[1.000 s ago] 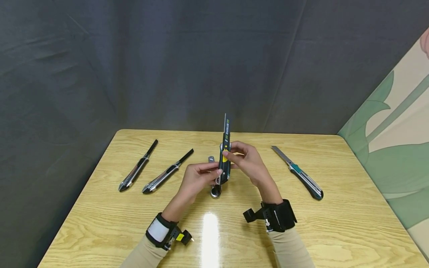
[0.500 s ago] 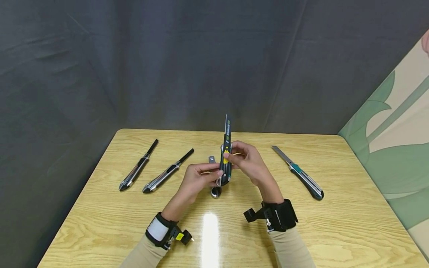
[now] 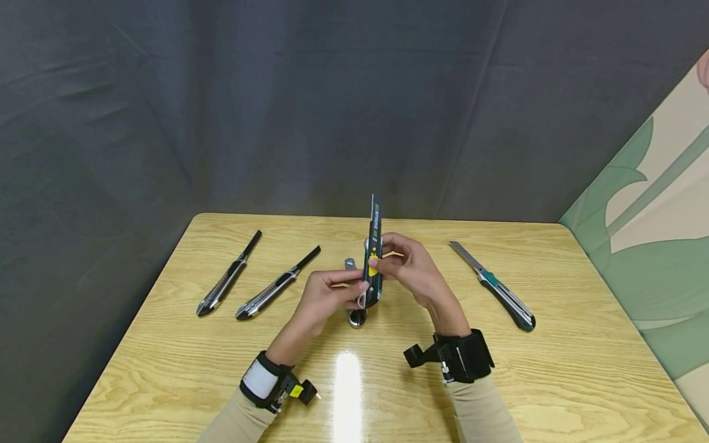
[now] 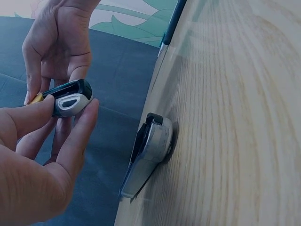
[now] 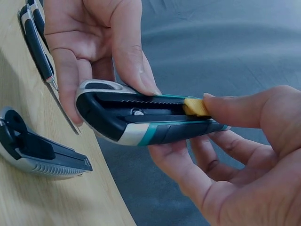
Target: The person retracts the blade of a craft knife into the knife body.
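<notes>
A black and teal snap-off utility knife (image 3: 374, 246) stands nearly upright in the head view, its blade pointing up and away. My left hand (image 3: 331, 296) pinches the rear end of its handle between thumb and fingers. My right hand (image 3: 408, 266) grips it higher up, the thumb (image 5: 235, 110) against the yellow slider (image 5: 195, 107) and the fingers underneath. In the left wrist view the pale end of the handle (image 4: 70, 104) shows between both hands. Below them a silver and black utility knife (image 5: 44, 148) lies on the table, partly hidden by my left hand in the head view.
Two silver and black utility knives, the outer one (image 3: 228, 277) and the inner one (image 3: 277, 286), lie on the left of the wooden table (image 3: 166, 381). A teal and black one (image 3: 495, 289) lies at the right, blade out. A dark curtain (image 3: 332, 111) hangs behind.
The yellow slider and my right thumb have moved down along the handle, and the blade tip now stands lower. My left hand keeps its hold; the knives on the table have not moved.
</notes>
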`<state>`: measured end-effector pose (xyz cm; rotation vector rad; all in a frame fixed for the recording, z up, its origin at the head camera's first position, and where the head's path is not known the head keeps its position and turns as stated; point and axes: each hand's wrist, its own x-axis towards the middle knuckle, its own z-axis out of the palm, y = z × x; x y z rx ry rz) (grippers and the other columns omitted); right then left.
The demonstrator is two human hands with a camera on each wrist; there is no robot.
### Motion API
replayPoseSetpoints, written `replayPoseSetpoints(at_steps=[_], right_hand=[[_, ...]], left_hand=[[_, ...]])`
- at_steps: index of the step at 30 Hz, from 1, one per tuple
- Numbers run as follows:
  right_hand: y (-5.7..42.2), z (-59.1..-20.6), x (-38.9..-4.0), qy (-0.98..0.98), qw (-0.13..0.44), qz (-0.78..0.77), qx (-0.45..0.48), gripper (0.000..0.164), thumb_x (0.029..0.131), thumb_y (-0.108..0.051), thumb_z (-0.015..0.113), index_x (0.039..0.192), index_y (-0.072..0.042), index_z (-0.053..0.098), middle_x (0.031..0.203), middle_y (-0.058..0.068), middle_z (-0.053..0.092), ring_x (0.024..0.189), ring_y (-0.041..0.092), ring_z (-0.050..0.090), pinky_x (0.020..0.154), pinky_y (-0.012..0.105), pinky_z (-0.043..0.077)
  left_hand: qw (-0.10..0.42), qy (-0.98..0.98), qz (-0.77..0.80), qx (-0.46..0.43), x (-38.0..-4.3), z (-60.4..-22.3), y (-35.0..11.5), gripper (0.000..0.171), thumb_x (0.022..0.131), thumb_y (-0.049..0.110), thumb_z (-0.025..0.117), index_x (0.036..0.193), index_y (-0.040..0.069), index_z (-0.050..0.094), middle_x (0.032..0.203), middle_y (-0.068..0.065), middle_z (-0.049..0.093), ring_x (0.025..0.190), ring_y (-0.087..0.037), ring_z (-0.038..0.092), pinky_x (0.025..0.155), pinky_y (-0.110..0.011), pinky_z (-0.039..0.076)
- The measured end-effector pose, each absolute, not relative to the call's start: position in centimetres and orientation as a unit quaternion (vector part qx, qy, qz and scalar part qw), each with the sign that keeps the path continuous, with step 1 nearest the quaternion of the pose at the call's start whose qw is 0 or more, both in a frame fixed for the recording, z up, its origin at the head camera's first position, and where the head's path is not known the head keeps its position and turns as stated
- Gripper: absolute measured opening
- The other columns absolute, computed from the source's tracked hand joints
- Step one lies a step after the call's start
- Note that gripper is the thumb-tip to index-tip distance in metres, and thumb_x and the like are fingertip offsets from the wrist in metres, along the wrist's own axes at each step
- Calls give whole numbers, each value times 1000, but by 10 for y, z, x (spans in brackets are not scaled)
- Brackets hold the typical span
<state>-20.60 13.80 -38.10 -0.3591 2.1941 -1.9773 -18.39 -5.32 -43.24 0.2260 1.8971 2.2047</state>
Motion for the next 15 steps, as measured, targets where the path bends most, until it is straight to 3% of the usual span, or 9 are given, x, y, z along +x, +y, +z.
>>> replayPoseSetpoints(at_steps=[15], right_hand=[[137, -381, -205, 733, 90, -657, -150, 35, 82, -5, 70, 115, -8, 57, 102, 21, 52, 84, 33, 61, 72, 38, 61]], left_hand=[[112, 644, 753, 74, -185, -431, -56, 31, 79, 15, 75, 109, 8, 71, 112, -18, 68, 84, -31, 67, 69, -38, 62]])
